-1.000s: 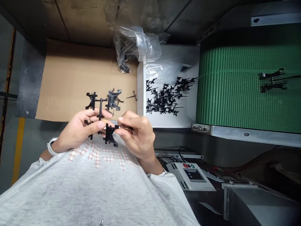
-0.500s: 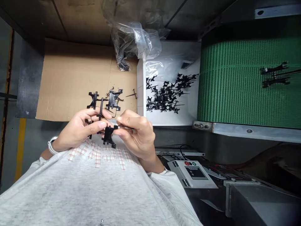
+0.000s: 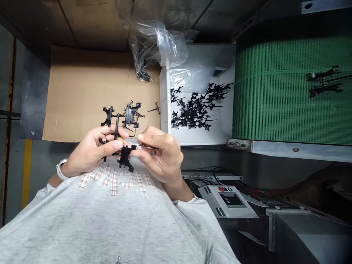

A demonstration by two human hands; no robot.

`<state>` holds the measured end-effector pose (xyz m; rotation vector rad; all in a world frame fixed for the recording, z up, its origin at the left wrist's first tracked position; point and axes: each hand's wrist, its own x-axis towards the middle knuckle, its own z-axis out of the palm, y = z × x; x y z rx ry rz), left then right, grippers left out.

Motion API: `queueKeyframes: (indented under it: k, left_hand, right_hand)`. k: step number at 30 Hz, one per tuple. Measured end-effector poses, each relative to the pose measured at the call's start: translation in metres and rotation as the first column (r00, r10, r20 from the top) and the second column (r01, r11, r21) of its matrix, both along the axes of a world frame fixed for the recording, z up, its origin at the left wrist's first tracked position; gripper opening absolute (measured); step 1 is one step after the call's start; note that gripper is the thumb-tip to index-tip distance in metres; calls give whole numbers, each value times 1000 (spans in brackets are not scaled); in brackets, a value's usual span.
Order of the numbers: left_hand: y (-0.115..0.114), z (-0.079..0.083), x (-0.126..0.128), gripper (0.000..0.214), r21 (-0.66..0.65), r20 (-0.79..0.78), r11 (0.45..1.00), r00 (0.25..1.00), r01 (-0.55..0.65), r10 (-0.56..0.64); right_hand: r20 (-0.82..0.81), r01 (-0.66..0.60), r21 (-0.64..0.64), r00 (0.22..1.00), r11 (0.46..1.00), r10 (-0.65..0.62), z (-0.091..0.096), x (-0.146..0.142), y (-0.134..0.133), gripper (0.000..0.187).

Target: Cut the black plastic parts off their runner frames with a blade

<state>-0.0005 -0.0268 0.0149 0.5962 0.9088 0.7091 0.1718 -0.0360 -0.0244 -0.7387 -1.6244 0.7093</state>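
Note:
My left hand (image 3: pixel 92 150) is closed on a black plastic moulded frame (image 3: pixel 118 124), a runner with several small bracket parts on its arms. My right hand (image 3: pixel 158 156) pinches the lower right bracket (image 3: pixel 125 157) of that frame and also holds a thin metal tool, mostly hidden in the fingers. Both hands hover close to my chest, in front of a flat cardboard sheet (image 3: pixel 79 91).
A white tray (image 3: pixel 225 110) holds a heap of small black plastic pieces (image 3: pixel 196 108). A clear plastic bag (image 3: pixel 156 47) hangs above it. The green conveyor belt (image 3: pixel 275 91) at right carries more black parts (image 3: pixel 324 82). A small control box (image 3: pixel 229 200) sits at lower right.
The hands and frame stay almost in place. The lower right bracket has twisted slightly under my right fingers. The view has shifted a little.

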Motion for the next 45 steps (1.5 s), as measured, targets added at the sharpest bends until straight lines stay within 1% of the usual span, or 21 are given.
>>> queueKeyframes:
  k: [7, 13, 21, 29, 37, 40, 45]
  left_hand:
    - [0, 1, 0, 31, 11, -6, 1000, 1000, 12, -12]
    - [0, -1, -1, 28, 13, -12, 1000, 1000, 7, -7]
    - [0, -1, 0, 30, 13, -33, 1000, 999, 9, -8]
    - [0, 0, 1, 35, 5, -80, 1000, 997, 12, -11]
    - [0, 1, 0, 30, 9, -46, 1000, 999, -10, 11]
    - [0, 1, -1, 27, 19, -26, 1000, 1000, -10, 10]
    - [-1, 0, -2, 23, 40, -20, 999, 1000, -14, 15]
  right_hand:
    - [58, 5, -1, 998, 1000, -5, -1, 2, 0, 16]
    - [92, 6, 16, 996, 1000, -7, 0, 3, 0, 15]
    - [74, 54, 12, 996, 998, -55, 0, 2, -2, 19]
    - [111, 25, 20, 993, 999, -27, 1, 3, -1, 14]
    - [140, 19, 6, 990, 1000, -19, 3, 4, -2, 9]
    - [111, 17, 4, 994, 1000, -17, 3, 3, -2, 8]
    - [64, 43, 11, 997, 999, -44, 2, 2, -1, 16]
